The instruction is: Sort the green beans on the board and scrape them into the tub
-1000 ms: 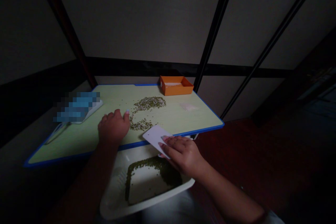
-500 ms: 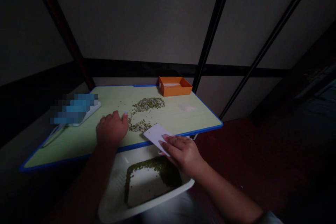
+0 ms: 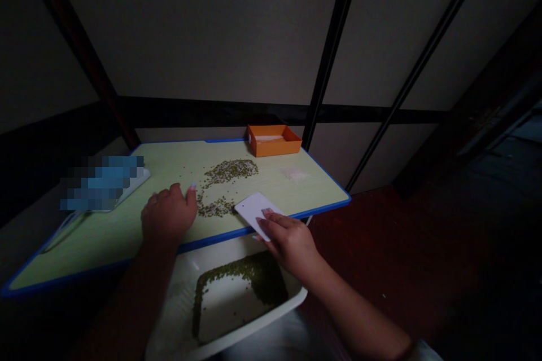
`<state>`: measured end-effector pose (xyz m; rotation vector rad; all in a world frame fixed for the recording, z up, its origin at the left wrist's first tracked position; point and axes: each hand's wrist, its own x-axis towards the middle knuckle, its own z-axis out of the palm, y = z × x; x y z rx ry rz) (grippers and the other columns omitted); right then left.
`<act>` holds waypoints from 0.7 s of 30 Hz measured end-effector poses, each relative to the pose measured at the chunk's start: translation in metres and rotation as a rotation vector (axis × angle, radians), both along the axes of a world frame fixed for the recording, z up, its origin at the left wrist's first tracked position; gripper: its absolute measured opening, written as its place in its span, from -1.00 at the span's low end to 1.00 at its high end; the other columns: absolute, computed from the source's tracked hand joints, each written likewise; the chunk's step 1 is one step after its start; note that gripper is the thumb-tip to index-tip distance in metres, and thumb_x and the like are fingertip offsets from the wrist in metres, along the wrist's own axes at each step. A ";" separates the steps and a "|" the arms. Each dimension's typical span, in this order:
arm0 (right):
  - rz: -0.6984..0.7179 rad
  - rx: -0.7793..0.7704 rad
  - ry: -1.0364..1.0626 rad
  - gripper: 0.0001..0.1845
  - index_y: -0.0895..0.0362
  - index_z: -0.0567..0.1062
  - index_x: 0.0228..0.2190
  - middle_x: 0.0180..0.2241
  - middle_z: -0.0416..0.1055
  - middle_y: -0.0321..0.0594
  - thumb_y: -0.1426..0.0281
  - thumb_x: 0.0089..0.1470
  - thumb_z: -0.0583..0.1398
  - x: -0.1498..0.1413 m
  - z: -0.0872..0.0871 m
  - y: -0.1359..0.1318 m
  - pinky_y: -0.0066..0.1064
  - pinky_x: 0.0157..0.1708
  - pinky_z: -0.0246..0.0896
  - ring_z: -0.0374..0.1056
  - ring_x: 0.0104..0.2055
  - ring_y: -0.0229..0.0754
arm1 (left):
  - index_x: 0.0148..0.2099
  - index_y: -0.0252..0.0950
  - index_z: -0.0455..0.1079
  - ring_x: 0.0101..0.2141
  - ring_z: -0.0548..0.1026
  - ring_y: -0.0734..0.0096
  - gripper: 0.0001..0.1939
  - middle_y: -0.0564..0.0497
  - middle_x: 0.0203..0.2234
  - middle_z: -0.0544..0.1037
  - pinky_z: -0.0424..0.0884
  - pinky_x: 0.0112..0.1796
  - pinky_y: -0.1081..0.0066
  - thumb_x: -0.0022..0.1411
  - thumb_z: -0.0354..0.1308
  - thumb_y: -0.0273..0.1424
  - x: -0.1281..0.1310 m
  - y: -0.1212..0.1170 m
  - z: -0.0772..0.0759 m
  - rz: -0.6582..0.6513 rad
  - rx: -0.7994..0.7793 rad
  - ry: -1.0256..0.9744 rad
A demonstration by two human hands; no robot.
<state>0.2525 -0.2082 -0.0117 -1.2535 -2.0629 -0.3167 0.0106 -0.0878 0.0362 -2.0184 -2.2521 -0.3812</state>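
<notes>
My right hand (image 3: 292, 240) grips a thin white card (image 3: 258, 211), thumb below and fingers on top. The card reaches over the table's blue front edge, its far end beside a small heap of green beans and pale grains (image 3: 217, 208). Behind that lies a larger mixed patch of beans and pale grains (image 3: 232, 170). My left hand (image 3: 169, 214) rests on the table left of the heaps, thumb stretched out and nothing visible in it; its other fingers are partly hidden. Under the front edge sits a white basin (image 3: 277, 309) with green beans (image 3: 269, 279) along its far and right sides.
The pale green table (image 3: 165, 158) has a blue rim. An orange box (image 3: 277, 148) with pale contents stands at the back right, pale grains (image 3: 293, 173) in front of it. A blurred-out device (image 3: 105, 180) with a cable lies at the left. A panelled wall (image 3: 203, 28) closes the back.
The view has shifted, so everything sits further left. My right hand has moved the card slightly forward and right over the table. My left hand stays on the tabletop.
</notes>
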 end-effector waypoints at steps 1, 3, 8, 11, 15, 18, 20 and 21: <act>-0.009 -0.028 0.008 -0.66 0.15 0.64 0.01 0.04 0.61 0.11 0.33 0.22 0.30 0.000 0.001 0.000 -0.23 0.06 0.53 0.60 0.06 0.02 | 0.16 -0.53 0.42 0.06 0.50 -0.24 -0.30 -0.47 0.00 0.57 0.41 0.05 -0.01 0.41 -0.36 -0.15 0.000 0.000 0.000 0.000 -0.002 0.003; -0.023 -0.078 0.018 -0.65 0.13 0.63 0.03 0.07 0.59 0.09 0.32 0.25 0.28 0.000 0.002 -0.001 -0.23 0.09 0.51 0.58 0.09 0.01 | 0.15 -0.52 0.42 0.05 0.50 -0.23 -0.30 -0.46 -0.01 0.57 0.41 0.05 0.00 0.41 -0.36 -0.15 0.000 0.000 0.000 0.001 0.000 0.010; 0.048 -0.063 0.045 -0.64 0.17 0.63 0.05 0.07 0.59 0.12 0.32 0.29 0.23 0.002 0.001 -0.002 -0.21 0.13 0.49 0.56 0.11 0.02 | 0.14 -0.51 0.43 0.05 0.50 -0.23 -0.31 -0.45 0.00 0.58 0.42 0.04 0.01 0.42 -0.35 -0.16 0.001 0.000 0.000 0.007 0.009 0.017; 0.115 -0.048 0.058 -0.63 0.19 0.62 0.05 0.06 0.60 0.10 0.30 0.30 0.24 0.002 0.000 0.000 -0.22 0.14 0.49 0.57 0.11 0.01 | 0.15 -0.52 0.42 0.06 0.50 -0.23 -0.32 -0.45 0.01 0.57 0.42 0.05 0.00 0.42 -0.35 -0.16 0.001 0.000 -0.001 0.008 0.015 0.023; 0.118 -0.102 0.048 -0.61 0.25 0.62 0.04 0.07 0.58 0.16 0.31 0.28 0.25 -0.001 0.003 0.006 -0.21 0.17 0.46 0.55 0.13 0.05 | 0.17 -0.51 0.41 0.08 0.49 -0.22 -0.32 -0.44 0.02 0.57 0.41 0.07 0.01 0.43 -0.35 -0.17 0.002 0.000 -0.001 0.012 0.021 0.018; 0.094 -0.172 0.019 -0.60 0.26 0.61 0.07 0.10 0.55 0.19 0.31 0.28 0.25 -0.002 0.006 0.011 -0.17 0.19 0.44 0.53 0.15 0.07 | 0.15 -0.51 0.43 0.07 0.50 -0.23 -0.33 -0.44 0.01 0.57 0.42 0.06 0.00 0.42 -0.33 -0.16 0.001 0.001 -0.001 0.011 0.006 0.023; 0.074 -0.217 0.009 -0.60 0.23 0.60 0.08 0.12 0.53 0.18 0.32 0.28 0.25 -0.003 0.008 0.014 -0.16 0.20 0.43 0.52 0.17 0.07 | 0.14 -0.51 0.43 0.07 0.50 -0.24 -0.34 -0.44 0.00 0.57 0.42 0.05 0.00 0.42 -0.33 -0.16 0.001 0.001 0.000 0.012 -0.003 0.029; 0.062 -0.234 0.011 -0.60 0.20 0.60 0.09 0.13 0.53 0.16 0.33 0.27 0.25 -0.002 0.009 0.017 -0.16 0.21 0.42 0.51 0.18 0.06 | 0.14 -0.51 0.43 0.06 0.50 -0.24 -0.34 -0.44 0.00 0.58 0.43 0.05 0.01 0.42 -0.33 -0.16 0.001 0.001 0.000 0.013 -0.004 0.032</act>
